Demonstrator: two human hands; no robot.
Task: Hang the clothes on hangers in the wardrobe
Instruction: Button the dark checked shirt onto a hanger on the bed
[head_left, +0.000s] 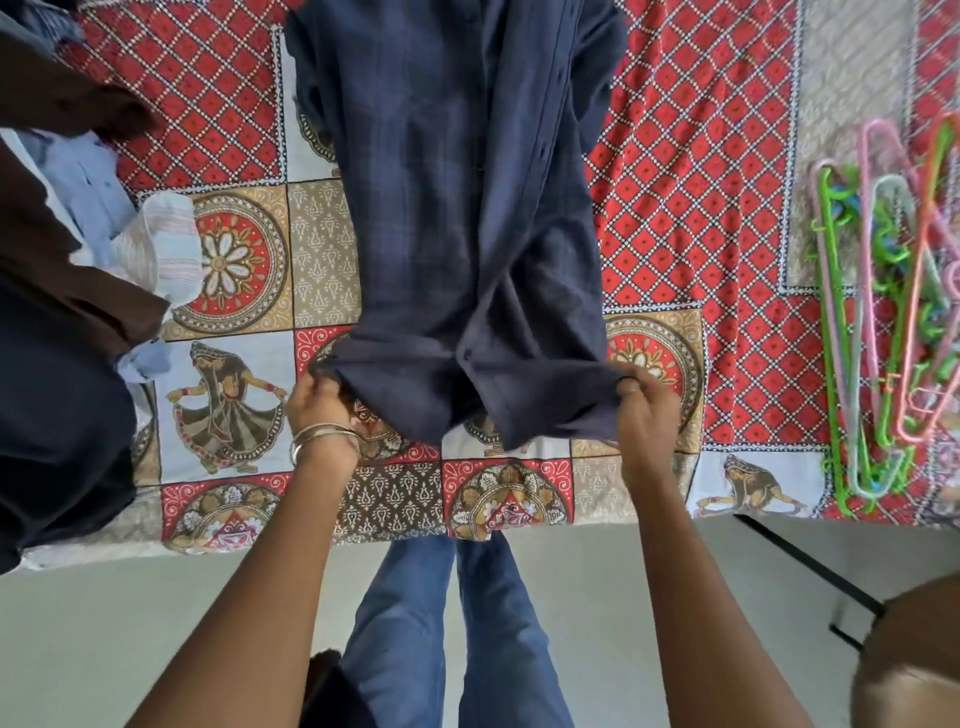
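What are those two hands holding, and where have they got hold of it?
A dark blue shirt spread over the patterned bedsheet. The left hand and right hand each pinch its near edge, one at each corner, fingers curled into the cloth.

A single wide-angle camera, worn on a person's head, looks steeply down and forward over both forearms to the near edge of a bed (395, 499) spread with a patterned cover. The left hand (317, 402) and right hand (641, 408) sit close below the lens at mid-frame, with the person's legs and the floor (156, 623) along the bottom. Wide-angle bending curves the frame's edges, where plastic hangers (883, 322) lie at right and piled clothes (78, 249) at left.
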